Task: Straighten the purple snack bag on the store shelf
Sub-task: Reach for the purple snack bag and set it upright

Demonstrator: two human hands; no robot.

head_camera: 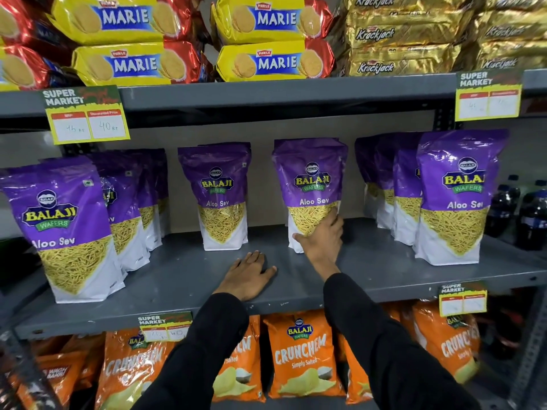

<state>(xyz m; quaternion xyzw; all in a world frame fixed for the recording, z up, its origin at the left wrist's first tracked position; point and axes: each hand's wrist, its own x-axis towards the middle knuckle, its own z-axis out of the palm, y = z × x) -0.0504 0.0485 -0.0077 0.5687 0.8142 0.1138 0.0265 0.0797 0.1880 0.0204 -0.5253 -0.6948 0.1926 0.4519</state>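
Note:
A purple Balaji Aloo Sev bag (310,179) stands upright on the grey middle shelf (183,279), right of centre. My right hand (321,238) wraps around its lower part, thumb at the left edge and fingers on the right side, covering the white bottom of the bag. My left hand (247,273) lies flat, palm down, on the bare shelf in front, left of that bag and touching no bag. Both forearms are in black sleeves.
More purple Aloo Sev bags stand to the left (219,196), far left (68,232) and right (455,199). Marie and Krackjack packs fill the shelf above, orange Crunchem bags (302,353) the shelf below. Dark soda bottles (532,214) stand at the far right. Price tags hang from shelf edges.

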